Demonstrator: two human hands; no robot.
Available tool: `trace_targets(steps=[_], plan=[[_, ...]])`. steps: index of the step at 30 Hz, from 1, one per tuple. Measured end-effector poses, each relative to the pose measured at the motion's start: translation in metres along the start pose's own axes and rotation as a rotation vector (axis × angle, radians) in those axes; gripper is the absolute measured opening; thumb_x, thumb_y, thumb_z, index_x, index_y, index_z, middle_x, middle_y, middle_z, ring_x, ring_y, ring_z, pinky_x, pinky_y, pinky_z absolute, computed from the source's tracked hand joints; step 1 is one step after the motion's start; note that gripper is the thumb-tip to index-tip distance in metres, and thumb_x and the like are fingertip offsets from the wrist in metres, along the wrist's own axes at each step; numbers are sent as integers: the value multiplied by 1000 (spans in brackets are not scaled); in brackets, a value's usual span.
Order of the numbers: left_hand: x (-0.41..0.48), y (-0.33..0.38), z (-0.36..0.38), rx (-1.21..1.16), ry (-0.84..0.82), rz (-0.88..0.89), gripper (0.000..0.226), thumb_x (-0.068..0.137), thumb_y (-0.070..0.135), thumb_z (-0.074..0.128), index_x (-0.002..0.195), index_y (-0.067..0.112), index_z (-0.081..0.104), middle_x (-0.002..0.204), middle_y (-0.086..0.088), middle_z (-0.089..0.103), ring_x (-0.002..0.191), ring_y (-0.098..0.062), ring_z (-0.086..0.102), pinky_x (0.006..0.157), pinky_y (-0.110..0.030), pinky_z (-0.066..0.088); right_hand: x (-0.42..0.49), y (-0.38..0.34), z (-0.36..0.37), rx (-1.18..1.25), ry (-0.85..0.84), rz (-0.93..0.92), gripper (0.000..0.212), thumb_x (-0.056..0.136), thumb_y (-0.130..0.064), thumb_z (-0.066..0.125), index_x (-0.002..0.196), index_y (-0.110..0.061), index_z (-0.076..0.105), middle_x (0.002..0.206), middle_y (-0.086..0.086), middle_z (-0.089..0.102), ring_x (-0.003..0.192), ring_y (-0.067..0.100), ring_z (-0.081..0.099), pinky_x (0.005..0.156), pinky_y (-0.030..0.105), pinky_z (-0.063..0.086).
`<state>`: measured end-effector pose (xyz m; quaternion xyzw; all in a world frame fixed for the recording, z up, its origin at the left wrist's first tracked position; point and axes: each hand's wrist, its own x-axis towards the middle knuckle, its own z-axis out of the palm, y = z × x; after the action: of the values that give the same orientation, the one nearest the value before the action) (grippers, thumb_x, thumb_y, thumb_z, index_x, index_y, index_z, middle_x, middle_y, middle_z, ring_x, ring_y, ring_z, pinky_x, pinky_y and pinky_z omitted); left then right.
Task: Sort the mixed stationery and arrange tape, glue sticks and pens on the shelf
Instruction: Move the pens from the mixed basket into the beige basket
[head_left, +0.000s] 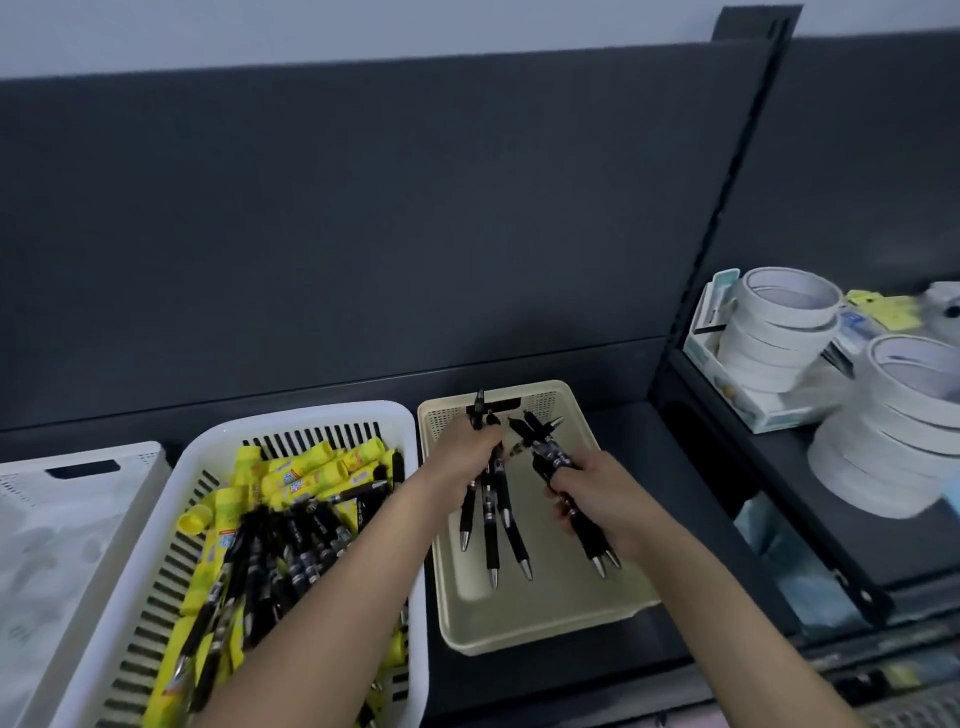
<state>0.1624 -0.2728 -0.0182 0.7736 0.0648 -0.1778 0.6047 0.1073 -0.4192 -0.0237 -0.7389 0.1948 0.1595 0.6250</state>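
Note:
Both hands are over the beige tray (545, 618) on the dark shelf. My left hand (462, 457) grips a bunch of three black pens (491, 540), tips pointing down toward me. My right hand (597, 499) grips another bundle of black pens (550, 457), their silver tips sticking out below my palm. Left of the tray, a white slotted basket (306, 421) holds a mix of yellow glue sticks (306, 473) and more black pens (291, 551). Stacks of white tape rolls (779, 327) stand on the shelf at the right.
A second white basket (104, 457) sits at the far left, its contents blurred. A dark upright post (727, 208) divides this shelf bay from the right one. Another tape stack (893, 431) and small boxes crowd the right bay.

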Motion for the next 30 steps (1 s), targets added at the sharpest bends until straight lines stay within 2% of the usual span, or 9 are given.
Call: trace_targets(steps=[5, 8, 11, 13, 16, 21, 23, 26, 30], plan=[[27, -25, 2, 106, 28, -88, 23, 88, 18, 53, 103, 4, 64, 102, -13, 67, 97, -28, 62, 84, -37, 51, 16, 3, 14, -75, 27, 31, 24, 86, 0, 41, 66, -8, 52, 60, 9, 50, 46, 17, 51, 47, 27, 43], [29, -29, 3, 83, 45, -106, 22, 90, 10, 54, 109, 7, 65, 106, -12, 67, 100, -28, 62, 90, -39, 51, 20, 5, 20, -117, 28, 17, 28, 88, 1, 42, 66, -8, 55, 60, 8, 54, 52, 18, 53, 48, 22, 45], [31, -29, 2, 10, 43, -140, 21, 87, 4, 53, 103, 1, 65, 100, -18, 68, 94, -32, 65, 82, -40, 54, 20, 4, 20, -214, 34, -32, 22, 87, 2, 48, 71, -8, 60, 61, 5, 58, 54, 15, 54, 45, 15, 43], [34, -30, -1, -4, 20, -160, 23, 77, 2, 49, 95, -3, 62, 91, -18, 63, 83, -29, 61, 69, -40, 49, 23, 4, 20, -240, 39, -54, 14, 85, 1, 50, 84, 0, 64, 66, 8, 60, 57, 18, 55, 52, 23, 45], [32, -28, -7, -8, -3, -157, 17, 74, -1, 41, 79, 13, 48, 80, -11, 45, 76, -25, 40, 66, -38, 32, 22, 0, 20, -283, 89, -92, 17, 86, 0, 49, 92, -4, 64, 68, 4, 60, 56, 16, 55, 52, 26, 48], [-2, -8, -22, 30, -15, 26, 8, 75, 3, 41, 71, 11, 42, 65, -6, 30, 65, -20, 28, 62, -38, 24, 8, -16, 21, -479, 222, -216, 31, 90, -3, 42, 111, -9, 64, 104, 10, 69, 96, 28, 64, 80, 38, 52], [-11, -4, -33, -14, 41, 54, 17, 83, 0, 45, 69, 9, 47, 65, -2, 38, 64, -19, 36, 59, -34, 35, 5, -18, 24, -509, 256, -277, 30, 89, -5, 44, 111, -10, 64, 108, 9, 69, 96, 25, 64, 81, 35, 52], [-24, -5, -54, -48, 118, 96, 14, 90, 1, 49, 90, 12, 58, 81, -8, 55, 73, -22, 55, 66, -29, 47, -3, -22, 39, -561, 290, -371, 31, 90, -10, 48, 118, -12, 62, 107, 4, 68, 86, 17, 61, 73, 25, 46], [-43, -21, -91, 35, 225, 123, 13, 90, 8, 56, 101, 9, 62, 85, -6, 65, 75, -19, 64, 67, -27, 50, -13, -25, 67, -580, 247, -469, 33, 92, -12, 52, 125, -11, 59, 119, 5, 63, 90, 14, 57, 76, 20, 40]])
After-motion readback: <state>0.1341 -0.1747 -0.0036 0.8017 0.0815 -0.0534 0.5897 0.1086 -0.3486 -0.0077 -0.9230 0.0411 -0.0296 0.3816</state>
